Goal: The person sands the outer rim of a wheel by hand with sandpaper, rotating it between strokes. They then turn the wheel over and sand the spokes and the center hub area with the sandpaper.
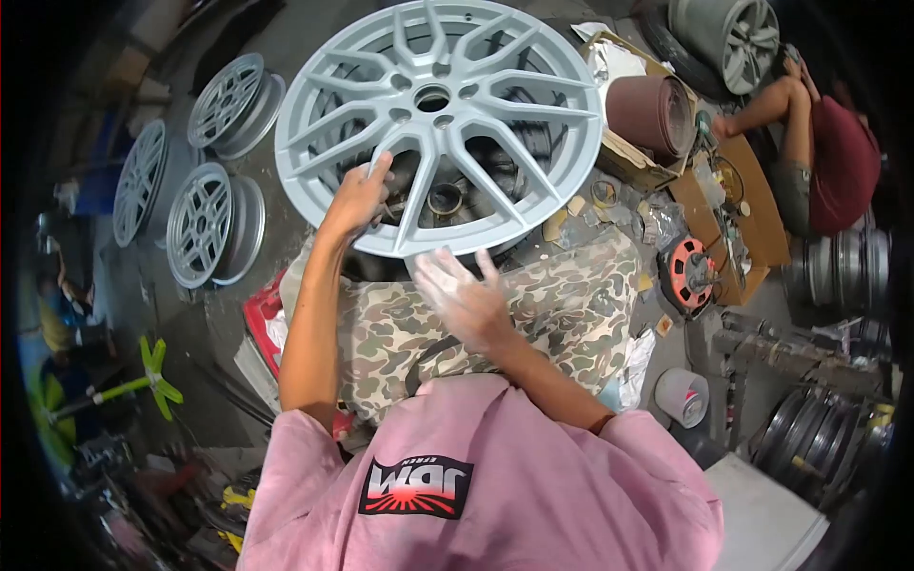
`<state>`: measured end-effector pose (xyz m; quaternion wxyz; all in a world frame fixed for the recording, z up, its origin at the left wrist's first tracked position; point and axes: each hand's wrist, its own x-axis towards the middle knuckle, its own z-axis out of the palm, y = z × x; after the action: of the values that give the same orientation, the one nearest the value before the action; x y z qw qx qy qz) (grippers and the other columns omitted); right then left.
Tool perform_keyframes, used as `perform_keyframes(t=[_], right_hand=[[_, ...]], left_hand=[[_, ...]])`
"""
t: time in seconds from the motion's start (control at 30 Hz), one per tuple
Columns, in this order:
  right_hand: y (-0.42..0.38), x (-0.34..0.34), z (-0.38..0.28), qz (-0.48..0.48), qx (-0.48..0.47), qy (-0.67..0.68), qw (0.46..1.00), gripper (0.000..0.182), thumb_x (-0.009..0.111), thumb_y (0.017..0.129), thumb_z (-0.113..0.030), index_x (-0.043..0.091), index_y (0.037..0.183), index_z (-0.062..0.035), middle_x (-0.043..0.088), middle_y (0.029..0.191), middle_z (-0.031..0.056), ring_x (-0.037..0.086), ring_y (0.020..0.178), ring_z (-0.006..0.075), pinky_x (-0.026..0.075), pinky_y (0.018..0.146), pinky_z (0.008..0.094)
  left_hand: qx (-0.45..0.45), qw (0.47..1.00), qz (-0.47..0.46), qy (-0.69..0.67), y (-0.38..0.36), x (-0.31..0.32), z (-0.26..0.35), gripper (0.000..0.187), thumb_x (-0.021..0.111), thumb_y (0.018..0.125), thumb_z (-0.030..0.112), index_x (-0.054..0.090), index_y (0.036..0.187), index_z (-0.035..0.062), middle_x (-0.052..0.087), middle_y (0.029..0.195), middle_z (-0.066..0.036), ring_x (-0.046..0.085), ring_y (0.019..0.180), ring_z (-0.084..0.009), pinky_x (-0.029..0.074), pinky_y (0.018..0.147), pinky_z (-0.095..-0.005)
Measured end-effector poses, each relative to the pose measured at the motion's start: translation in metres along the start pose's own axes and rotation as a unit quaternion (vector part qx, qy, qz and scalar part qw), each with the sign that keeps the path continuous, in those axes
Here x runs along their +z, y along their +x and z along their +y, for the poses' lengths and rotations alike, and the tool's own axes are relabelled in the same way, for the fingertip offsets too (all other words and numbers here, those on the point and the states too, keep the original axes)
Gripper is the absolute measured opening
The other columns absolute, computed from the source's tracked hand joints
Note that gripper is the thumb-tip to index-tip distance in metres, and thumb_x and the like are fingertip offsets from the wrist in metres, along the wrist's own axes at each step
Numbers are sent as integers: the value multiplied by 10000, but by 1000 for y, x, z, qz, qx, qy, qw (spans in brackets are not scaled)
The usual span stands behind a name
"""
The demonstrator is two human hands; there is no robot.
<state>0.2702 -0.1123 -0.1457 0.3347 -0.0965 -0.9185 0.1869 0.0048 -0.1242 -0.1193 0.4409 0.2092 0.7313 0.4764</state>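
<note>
A large light grey wheel rim (433, 135) lies face up in front of me, with thin forked spokes and a hole at its hub. My left hand (362, 198) is at the rim's lower left spokes, its fingers bent together with the index finger pointing up; what it holds, if anything, is too small to make out. Dusted with white powder, my right hand (464, 297) is beside the rim's near edge, fingers apart and nothing in them. Camouflage cloth (571, 295) covers my lap below the rim.
Several rims (200, 225) stand at the left. At the right are a box with a brown abrasive roll (650, 116), an orange reel (687, 274), a cardboard box (757, 224) and a white roll (682, 398). A person in dark red (844, 167) sits at the upper right.
</note>
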Motion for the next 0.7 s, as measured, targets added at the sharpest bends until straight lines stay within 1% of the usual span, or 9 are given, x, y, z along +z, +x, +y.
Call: perform_keyframes(t=[0.07,0.13,0.17,0.2,0.27,0.33,0.47,0.6,0.7], right_hand=[[-10,-30,36,-146,32,-110,983,363,662,905,-124,703,1262,-71,655,1393,108,574,1357,278,337,1189,582],[-28,-52,96,59,39,-129,989,374,576,976,-118,671,1330,-43,639,1419,138,537,1404,287,331,1207,550],[-14,-69,116,113,121,-76,983,345,551,1004,-109,672,1317,-31,648,1401,152,545,1393,308,330,1211,547],[2,-81,127,166,200,-23,965,320,526,1031,-101,673,1304,-18,657,1384,165,553,1382,329,328,1214,544],[16,-79,133,164,163,-27,973,309,517,1045,-104,671,1296,-11,651,1388,177,548,1384,338,327,1212,552],[23,-69,115,146,73,-56,985,296,548,1026,-86,668,1283,0,644,1388,205,544,1384,364,330,1203,570],[-4,-65,43,31,122,1,992,330,586,998,-89,660,1307,3,615,1407,213,516,1394,423,339,1182,578],[24,-78,115,109,238,-88,961,316,557,1032,-111,671,1300,12,603,1409,249,535,1375,400,333,1207,506],[87,-105,183,112,243,-72,961,294,552,1039,-134,688,1213,61,663,1256,291,635,1217,423,448,1089,466]], left_hand=[[10,1000,6,11,-2,1,0,538,528,1058,544,594,1035,10,385,601,52,366,476,-93,329,456,-280],[3,999,27,47,-3,3,4,576,526,1064,515,609,1071,-55,499,595,-10,488,495,-177,418,496,-335],[-2,999,25,47,-3,5,0,576,526,1064,515,609,1071,-55,499,595,-10,488,495,-177,418,496,-335],[51,985,72,149,-1,5,-4,525,551,1060,455,624,1099,-64,582,680,-77,580,618,-264,477,608,-388],[107,955,126,248,-5,10,-2,477,575,1057,395,638,1126,-73,665,764,-144,672,742,-351,537,720,-441],[380,796,304,361,-32,34,9,325,630,1014,225,664,1175,-56,695,1097,-246,651,1094,-444,493,979,-497],[414,839,123,332,-100,65,8,314,692,941,102,668,1230,-20,612,1355,-234,566,1298,-398,436,1114,-469],[381,848,38,365,-145,93,-9,523,698,911,86,561,1404,-21,500,1517,-196,451,1428,-399,346,1183,-548],[339,852,21,397,-159,89,-18,678,718,892,134,457,1489,-51,382,1605,-206,339,1493,-431,275,1203,-605]])
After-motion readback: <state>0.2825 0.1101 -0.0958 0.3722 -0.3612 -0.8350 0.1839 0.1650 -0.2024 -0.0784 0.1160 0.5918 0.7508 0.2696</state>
